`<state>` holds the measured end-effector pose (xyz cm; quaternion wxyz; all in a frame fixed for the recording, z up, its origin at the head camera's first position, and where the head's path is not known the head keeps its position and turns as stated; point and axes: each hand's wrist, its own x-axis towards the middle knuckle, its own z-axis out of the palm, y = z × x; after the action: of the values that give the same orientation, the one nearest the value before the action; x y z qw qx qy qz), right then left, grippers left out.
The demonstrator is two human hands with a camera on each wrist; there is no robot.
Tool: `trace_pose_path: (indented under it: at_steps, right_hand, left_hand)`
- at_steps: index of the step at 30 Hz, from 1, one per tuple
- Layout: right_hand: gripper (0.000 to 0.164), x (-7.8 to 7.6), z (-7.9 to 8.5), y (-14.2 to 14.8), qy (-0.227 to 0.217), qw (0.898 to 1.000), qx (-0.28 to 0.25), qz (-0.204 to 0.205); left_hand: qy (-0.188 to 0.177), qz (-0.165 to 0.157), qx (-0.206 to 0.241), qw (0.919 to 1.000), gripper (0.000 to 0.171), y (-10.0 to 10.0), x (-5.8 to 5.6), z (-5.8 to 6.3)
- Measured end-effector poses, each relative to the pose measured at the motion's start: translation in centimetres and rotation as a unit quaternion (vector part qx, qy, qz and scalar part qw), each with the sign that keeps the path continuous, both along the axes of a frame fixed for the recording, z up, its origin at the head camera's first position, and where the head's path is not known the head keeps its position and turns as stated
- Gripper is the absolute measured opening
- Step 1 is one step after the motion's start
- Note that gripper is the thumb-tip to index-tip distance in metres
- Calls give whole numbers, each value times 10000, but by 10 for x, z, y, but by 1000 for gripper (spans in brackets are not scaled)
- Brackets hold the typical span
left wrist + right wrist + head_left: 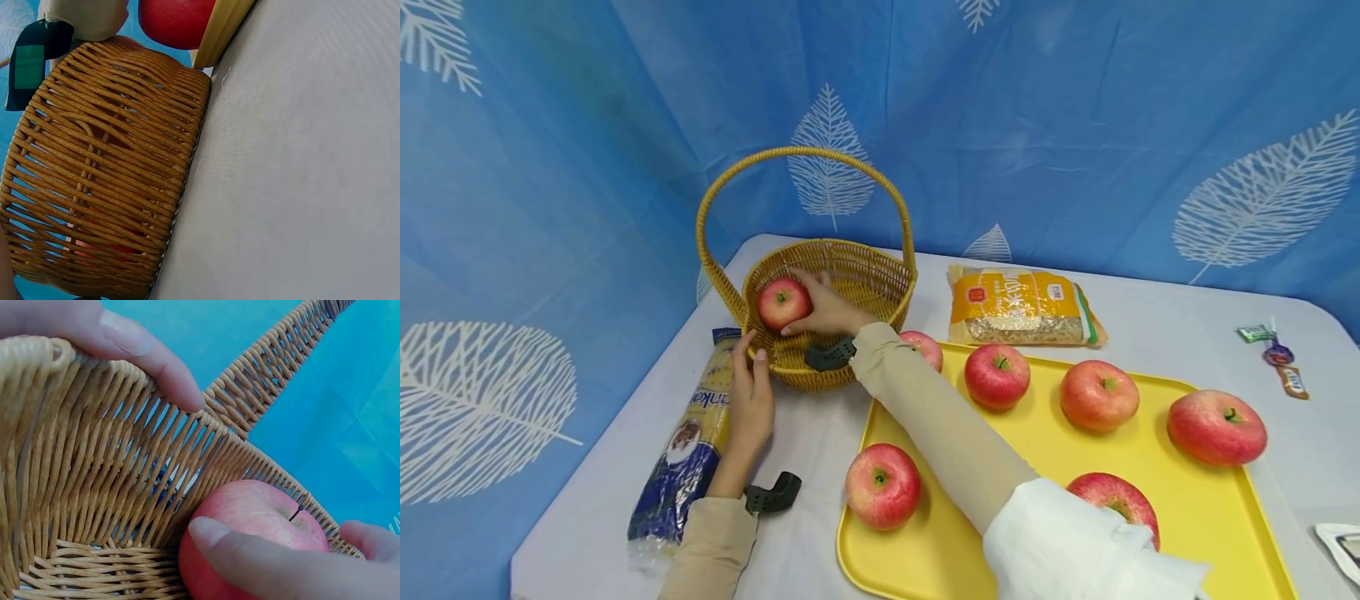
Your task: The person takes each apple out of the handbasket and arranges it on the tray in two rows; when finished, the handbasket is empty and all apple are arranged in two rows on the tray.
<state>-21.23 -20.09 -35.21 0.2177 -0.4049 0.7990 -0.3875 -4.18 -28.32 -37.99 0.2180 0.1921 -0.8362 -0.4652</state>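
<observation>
A red apple (784, 303) is in the left part of a wicker basket (827, 379) with a tall arched handle. My right hand (829, 310) reaches into the basket and grips this apple; its thumb (231, 550) lies across the near side of the fruit in the right wrist view. The left hand (751, 402) is at the basket's near left side, its fingers resting on the rim. Those fingers (169, 375) look fairly straight in the right wrist view. The basket's woven outer wall (106, 162) fills much of the left wrist view.
A yellow tray (955, 542) with several apples (1099, 396) lies under my right forearm. Left of the basket is a blue and gold packet (688, 450). A bag of grain (1022, 307) lies behind the tray; small wrapped sweets (1277, 354) are at far right.
</observation>
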Motion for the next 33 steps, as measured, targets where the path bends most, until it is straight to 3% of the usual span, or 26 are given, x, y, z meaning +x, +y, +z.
trace_pose_path:
  at_steps: [5,11,25,33]
  right_hand:
    - [82,2,4,1,303,9994,173,-5]
    - [81,0,5,2,562,9984,72,50]
    - [80,6,7,3,274,9994,-135,-153]
    - [80,7,6,2,176,9997,64,130]
  left_hand:
    - [-32,-20,5,10000,49,-1,0,1]
    - [-22,-21,-6,10000,49,-1,1,3]
    - [77,-13,11,10000,48,1,2,3]
    - [108,-15,2,9999,47,1,3,3]
